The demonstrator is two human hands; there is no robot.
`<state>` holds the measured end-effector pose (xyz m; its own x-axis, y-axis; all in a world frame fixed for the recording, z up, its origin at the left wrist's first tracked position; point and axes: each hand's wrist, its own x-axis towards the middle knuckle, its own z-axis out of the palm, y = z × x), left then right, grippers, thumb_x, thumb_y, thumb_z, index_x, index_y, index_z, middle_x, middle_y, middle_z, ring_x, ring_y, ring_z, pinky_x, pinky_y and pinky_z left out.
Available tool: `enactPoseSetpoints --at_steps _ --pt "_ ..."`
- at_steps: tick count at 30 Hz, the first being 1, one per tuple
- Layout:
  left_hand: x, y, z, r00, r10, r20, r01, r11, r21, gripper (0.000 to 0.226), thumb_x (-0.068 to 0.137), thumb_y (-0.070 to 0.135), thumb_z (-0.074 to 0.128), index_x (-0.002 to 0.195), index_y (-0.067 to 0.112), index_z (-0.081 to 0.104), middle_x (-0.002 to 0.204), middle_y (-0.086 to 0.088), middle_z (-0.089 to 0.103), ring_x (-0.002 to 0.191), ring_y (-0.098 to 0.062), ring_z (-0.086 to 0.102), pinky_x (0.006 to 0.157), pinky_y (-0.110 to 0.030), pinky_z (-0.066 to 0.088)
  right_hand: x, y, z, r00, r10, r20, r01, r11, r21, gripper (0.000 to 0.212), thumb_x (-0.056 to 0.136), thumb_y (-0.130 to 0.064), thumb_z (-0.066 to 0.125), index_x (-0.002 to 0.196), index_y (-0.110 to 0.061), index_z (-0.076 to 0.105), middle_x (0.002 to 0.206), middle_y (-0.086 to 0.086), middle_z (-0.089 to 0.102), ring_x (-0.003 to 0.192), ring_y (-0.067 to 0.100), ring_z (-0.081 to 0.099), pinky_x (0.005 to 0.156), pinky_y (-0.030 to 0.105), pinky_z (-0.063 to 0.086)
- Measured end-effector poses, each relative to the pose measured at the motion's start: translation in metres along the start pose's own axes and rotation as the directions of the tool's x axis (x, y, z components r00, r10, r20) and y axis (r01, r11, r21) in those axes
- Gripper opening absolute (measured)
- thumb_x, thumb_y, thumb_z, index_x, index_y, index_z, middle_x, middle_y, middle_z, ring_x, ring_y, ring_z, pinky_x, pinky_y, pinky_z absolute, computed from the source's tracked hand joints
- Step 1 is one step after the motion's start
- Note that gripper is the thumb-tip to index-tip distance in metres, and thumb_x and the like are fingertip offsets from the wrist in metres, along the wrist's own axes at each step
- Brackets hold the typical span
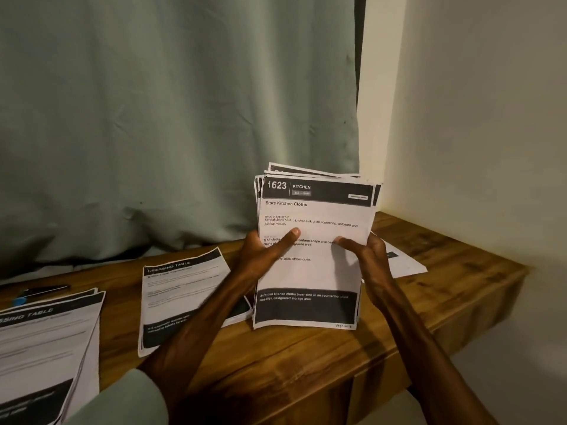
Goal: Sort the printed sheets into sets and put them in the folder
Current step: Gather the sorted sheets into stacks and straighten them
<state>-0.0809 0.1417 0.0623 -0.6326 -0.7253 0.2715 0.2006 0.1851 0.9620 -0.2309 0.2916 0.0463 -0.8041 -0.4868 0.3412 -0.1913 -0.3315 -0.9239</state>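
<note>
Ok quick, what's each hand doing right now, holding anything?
Left hand: closed on the stack of printed sheets, thumb across the top page.
Right hand: closed on the same stack, gripping its right edge.

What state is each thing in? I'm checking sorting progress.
Held stack: upright in both hands, KITCHEN sheet in front.
Left hand: gripping stack.
Right hand: gripping stack.
Middle sheet: flat on desk.
Left pile: flat, fanned.
Right sheet: flat, partly hidden.
</note>
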Motion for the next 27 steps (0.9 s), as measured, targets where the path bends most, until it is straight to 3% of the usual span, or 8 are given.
enactPoseSetpoints --at_steps 2,6,11,14,16,19,22,27 --pt "0.002 0.008 0.002 1.0 0.006 -0.017 -0.007 0.999 -0.04 0.046 0.077 0.036 0.085 0.115 0.017 0.067 0.102 0.003 0.077 0.079 -0.006 0.076 0.06 -0.018 0.057 0.002 -0.005 0.001 1.0 -0.009 -0.008 0.009 1.0 -0.009 0.029 0.092 -0.018 0.073 0.116 -0.026 0.058 0.106 -0.016 0.067 0.099 0.012 0.063 0.077 0.024 0.047" --pt "0.011 0.029 -0.004 0.995 0.092 -0.042 -0.094 0.993 -0.064 0.04 0.08 0.039 0.083 0.11 0.017 0.069 0.1 -0.002 0.079 0.088 -0.021 0.077 0.075 -0.036 0.063 0.008 -0.017 0.004 0.998 -0.068 0.001 0.068 0.998 -0.018 0.03 0.092 -0.022 0.072 0.117 -0.028 0.057 0.104 -0.018 0.066 0.094 0.007 0.063 0.073 0.02 0.045" --pt "0.016 0.061 -0.004 0.977 0.188 -0.1 -0.2 0.971 -0.13 0.038 0.087 0.036 0.078 0.109 0.006 0.068 0.092 -0.009 0.079 0.08 -0.026 0.077 0.064 -0.031 0.06 0.014 -0.028 0.009 0.992 -0.122 0.023 0.123 0.991 -0.059 0.021 0.092 -0.028 0.072 0.108 -0.032 0.059 0.104 -0.018 0.067 0.095 0.007 0.064 0.072 0.021 0.046" --pt "0.022 0.078 -0.004 0.967 0.225 -0.12 -0.236 0.968 -0.088 0.041 0.091 0.045 0.072 0.093 0.004 0.069 0.078 -0.009 0.076 0.069 -0.025 0.075 0.06 -0.03 0.058 0.014 -0.039 0.014 0.99 -0.141 -0.016 0.14 0.987 -0.074 0.019 0.093 -0.033 0.069 0.109 -0.028 0.061 0.095 -0.019 0.066 0.083 0.0 0.062 0.064 0.016 0.044" --pt "0.028 0.084 -0.005 0.966 0.227 -0.127 -0.232 0.972 -0.028 0.047 0.093 0.052 0.067 0.075 0.008 0.064 0.068 -0.008 0.072 0.064 -0.025 0.073 0.06 -0.031 0.057 0.015 -0.049 0.016 0.988 -0.146 -0.054 0.142 0.987 -0.078 0.013 0.095 -0.039 0.065 0.097 -0.027 0.063 0.086 -0.016 0.067 0.074 0.001 0.063 0.059 0.011 0.042" --pt "0.035 0.088 -0.003 0.962 0.23 -0.146 -0.227 0.973 0.033 0.051 0.089 0.056 0.069 0.062 0.014 0.059 0.066 -0.012 0.07 0.063 -0.029 0.072 0.067 -0.039 0.059 0.023 -0.065 0.021 0.984 -0.137 -0.114 0.128 0.988 -0.081 0.035 0.097 -0.052 0.057 0.092 -0.018 0.063 0.083 -0.003 0.068 0.075 0.011 0.061 0.066 0.019 0.043" --pt "0.035 0.086 -0.001 0.958 0.232 -0.168 -0.225 0.973 0.058 0.04 0.079 0.048 0.071 0.063 0.013 0.064 0.065 -0.015 0.069 0.061 -0.032 0.07 0.067 -0.044 0.057 0.034 -0.07 0.024 0.98 -0.12 -0.159 0.109 0.991 -0.076 0.047 0.095 -0.061 0.055 0.092 -0.015 0.066 0.089 0.005 0.072 0.079 0.021 0.064 0.072 0.031 0.046" --pt "0.029 0.085 -0.003 0.963 0.233 -0.139 -0.229 0.972 0.041 0.03 0.084 0.029 0.067 0.086 0.0 0.073 0.076 -0.02 0.073 0.068 -0.037 0.073 0.066 -0.046 0.06 0.037 -0.075 0.024 0.966 -0.149 -0.211 0.13 0.986 -0.103 0.035 0.1 -0.046 0.057 0.095 -0.013 0.066 0.09 0.004 0.068 0.075 0.016 0.059 0.064 0.026 0.041"
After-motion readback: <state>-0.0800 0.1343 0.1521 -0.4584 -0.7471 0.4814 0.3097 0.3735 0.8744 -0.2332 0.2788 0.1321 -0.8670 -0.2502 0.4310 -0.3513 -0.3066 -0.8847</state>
